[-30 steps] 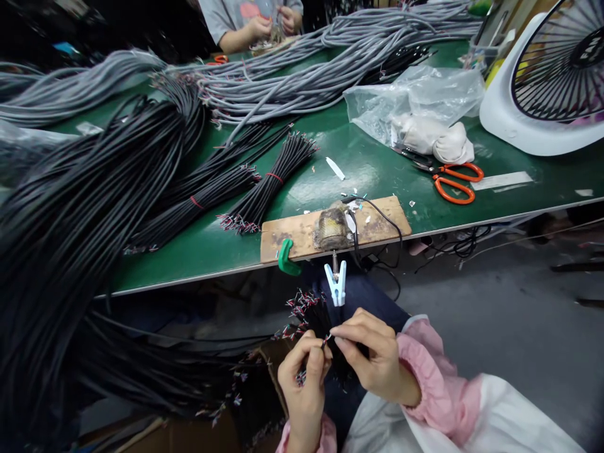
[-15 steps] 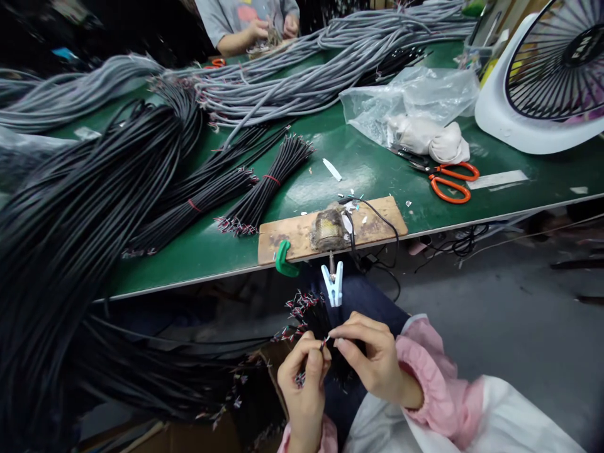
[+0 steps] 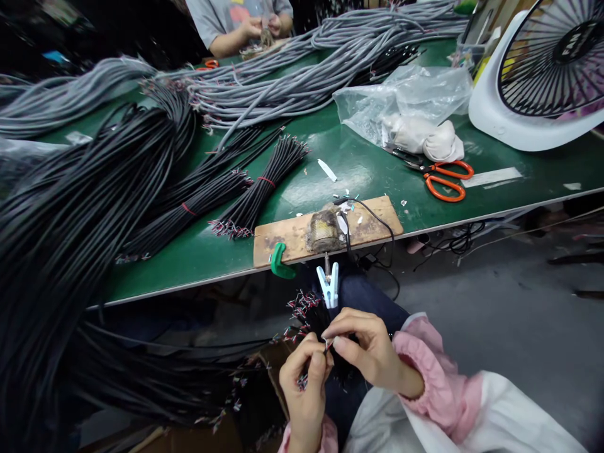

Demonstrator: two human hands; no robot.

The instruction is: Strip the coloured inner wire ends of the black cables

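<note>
Below the table edge, my left hand (image 3: 304, 384) is closed around a black cable with stripped coloured wire ends (image 3: 325, 345). My right hand (image 3: 365, 349) pinches those fine wire tips between thumb and forefinger, right beside the left thumb. A bundle of black cables with red and white tips (image 3: 306, 311) rises from my lap just behind both hands. Directly above hangs a pale blue clothes peg (image 3: 328, 285), clipped under a small device (image 3: 323, 230) on a wooden board (image 3: 372, 225).
The green table (image 3: 358, 170) carries black cable bundles (image 3: 262, 189), grey cable heaps (image 3: 302, 75), orange scissors (image 3: 441, 178), a plastic bag (image 3: 406, 104) and a white fan (image 3: 538, 75). A green clamp (image 3: 278, 261) holds the board. Another person's hands (image 3: 262, 25) work at the far side.
My hands stay together on the wire tips, with the fingers shifting only slightly. The view has drifted a little, so the table contents sit further left and higher.
</note>
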